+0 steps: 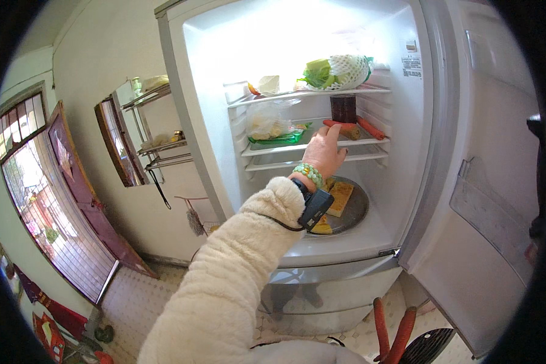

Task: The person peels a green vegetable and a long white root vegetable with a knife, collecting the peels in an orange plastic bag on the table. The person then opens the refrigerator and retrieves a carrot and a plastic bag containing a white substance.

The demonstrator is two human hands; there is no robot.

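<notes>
My left hand reaches into the open fridge, thumb apart from the fingers. Its fingertips are at the near carrot on a middle shelf; whether they touch it I cannot tell. A second carrot lies just to the right, with a dark brown jar behind. Left of the hand are a clear plastic bag with pale contents and a green tray. Two more carrots stick up at the lower edge; what holds them is hidden. My right hand is out of view.
Leafy greens in white foam netting lie on the upper shelf. Below, a round metal tray holds yellow flat pieces. The fridge door stands open at right. A wall shelf and an open wooden door are at left.
</notes>
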